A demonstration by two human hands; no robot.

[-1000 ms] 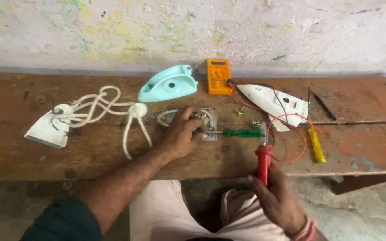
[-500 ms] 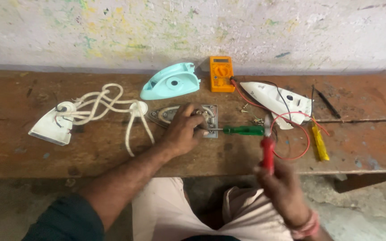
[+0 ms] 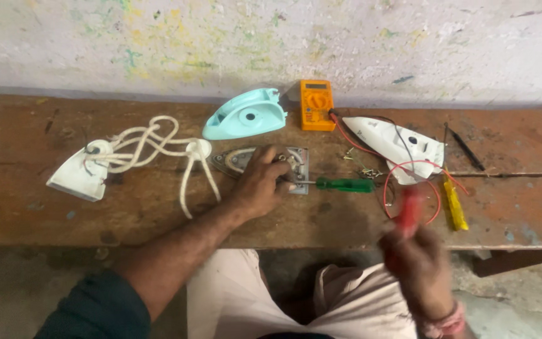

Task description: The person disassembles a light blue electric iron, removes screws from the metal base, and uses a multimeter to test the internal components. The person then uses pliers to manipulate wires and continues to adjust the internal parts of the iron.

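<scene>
My left hand [image 3: 263, 182] rests on the metal soleplate of a taken-apart iron [image 3: 238, 159] in the middle of the wooden bench, fingers curled over its parts. A green-handled screwdriver [image 3: 344, 184] lies just right of that hand, its tip under my fingers. My right hand [image 3: 416, 257], blurred by motion, is off the bench's front edge and grips a red-handled tool [image 3: 409, 207] pointing up.
A turquoise iron cover [image 3: 246, 115] and an orange multimeter [image 3: 316, 104] with red leads lie at the back. A white iron shell [image 3: 399, 145] sits right, a white part with a coiled cord [image 3: 79, 176] left. A yellow-handled tool [image 3: 453, 204] lies near the right edge.
My right hand has drawn the red-handled tool back toward me and to the right, off the bench. The left hand stays on the soleplate.
</scene>
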